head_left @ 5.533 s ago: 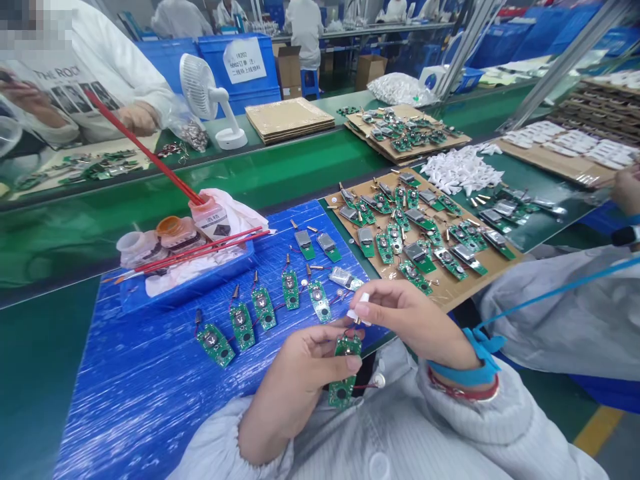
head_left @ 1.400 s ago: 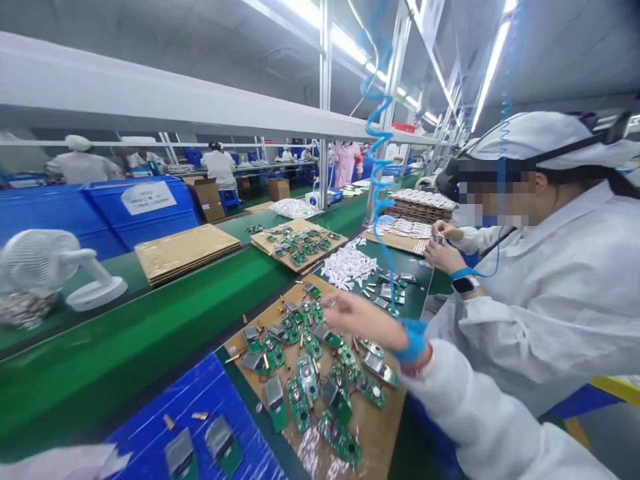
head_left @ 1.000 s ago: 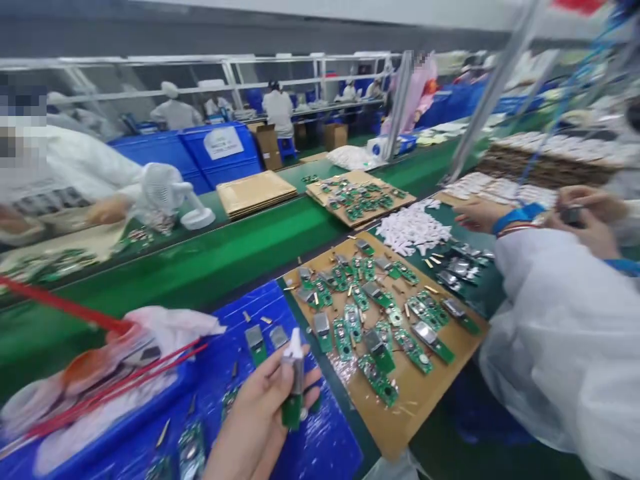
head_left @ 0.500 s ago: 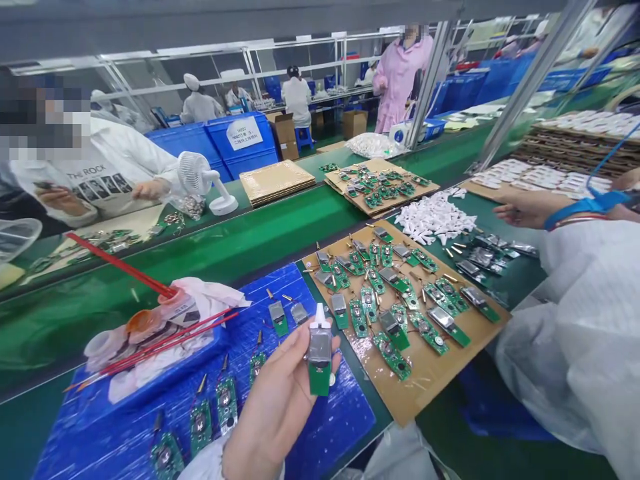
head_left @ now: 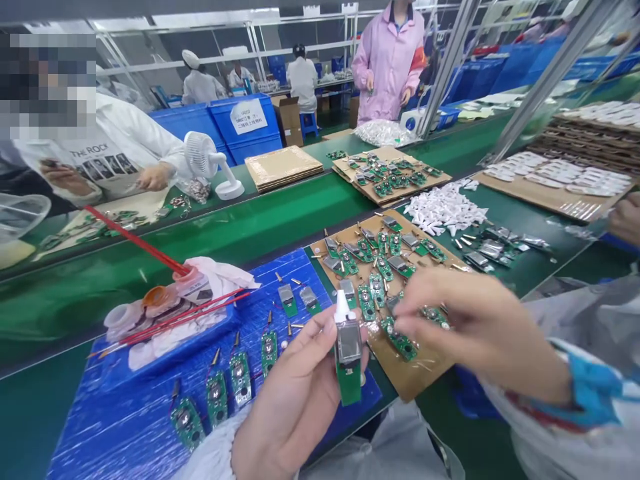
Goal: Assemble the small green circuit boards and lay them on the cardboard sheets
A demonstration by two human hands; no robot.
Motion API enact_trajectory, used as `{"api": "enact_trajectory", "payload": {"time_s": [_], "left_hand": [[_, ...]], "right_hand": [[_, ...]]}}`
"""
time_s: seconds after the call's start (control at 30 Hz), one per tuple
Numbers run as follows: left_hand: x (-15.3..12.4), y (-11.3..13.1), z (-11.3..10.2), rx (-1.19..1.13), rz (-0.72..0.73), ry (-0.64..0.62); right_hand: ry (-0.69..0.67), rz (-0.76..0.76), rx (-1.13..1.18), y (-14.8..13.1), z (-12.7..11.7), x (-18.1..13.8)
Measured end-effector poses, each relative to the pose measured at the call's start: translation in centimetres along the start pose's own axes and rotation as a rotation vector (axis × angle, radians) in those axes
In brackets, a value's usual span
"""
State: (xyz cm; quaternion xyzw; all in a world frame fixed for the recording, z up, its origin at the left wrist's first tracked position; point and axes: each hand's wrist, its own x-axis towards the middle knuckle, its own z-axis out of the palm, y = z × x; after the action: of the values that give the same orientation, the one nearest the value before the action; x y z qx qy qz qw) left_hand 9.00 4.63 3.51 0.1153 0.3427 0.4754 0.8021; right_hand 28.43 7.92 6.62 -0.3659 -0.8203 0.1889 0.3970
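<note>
My left hand [head_left: 300, 380] grips a circuit board [head_left: 349, 353], green at its lower end, with a grey rectangular screen-like part and a white cone-shaped tip [head_left: 342, 307] on top. It is tilted upright above the blue mat's right edge. To its right hangs my right hand [head_left: 460, 320], thumb and forefinger slightly apart and nothing visible between them. That hand covers part of a cardboard sheet [head_left: 420, 373] bearing many circuit boards. More boards [head_left: 241, 373] with brass-coloured tips lie on the blue mat [head_left: 125, 427] to the left.
A blue tray [head_left: 185, 347] holds small cups and red brushes. White cone pieces [head_left: 445, 207] are heaped behind the cardboard, beside grey-screened boards [head_left: 493, 250]. Across the green belt [head_left: 220, 230], a co-worker's hand [head_left: 155, 177] is near a white fan [head_left: 200, 157].
My right hand has come from beside the white pieces down and left, close to my left hand. The held board has shifted slightly right in view.
</note>
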Motion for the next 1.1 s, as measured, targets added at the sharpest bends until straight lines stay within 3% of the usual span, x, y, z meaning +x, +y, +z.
{"api": "enact_trajectory", "payload": {"time_s": [0.1,0.27,0.67,0.93,1.1], "left_hand": [[-0.6,-0.1,-0.2,0.006,0.029,-0.002],[-1.5,-0.1,-0.7,-0.005,0.065,0.011],[-2.6,-0.3,-1.2,0.019,0.192,0.085],[-2.4,-0.8,-1.5,0.056,0.241,0.099],[-2.1,-1.2,-1.4,0.057,0.280,0.112]], "right_hand": [[0.017,-0.169,-0.007,-2.5,3.5,-1.3],[0.041,-0.172,-0.114,-3.1,5.9,-2.1],[-0.031,-0.364,-0.290,-4.0,6.4,-2.7],[0.006,-0.388,-0.308,-3.3,6.9,-2.5],[-0.053,-0.398,-0.392,-3.4,6.4,-3.1]]}}
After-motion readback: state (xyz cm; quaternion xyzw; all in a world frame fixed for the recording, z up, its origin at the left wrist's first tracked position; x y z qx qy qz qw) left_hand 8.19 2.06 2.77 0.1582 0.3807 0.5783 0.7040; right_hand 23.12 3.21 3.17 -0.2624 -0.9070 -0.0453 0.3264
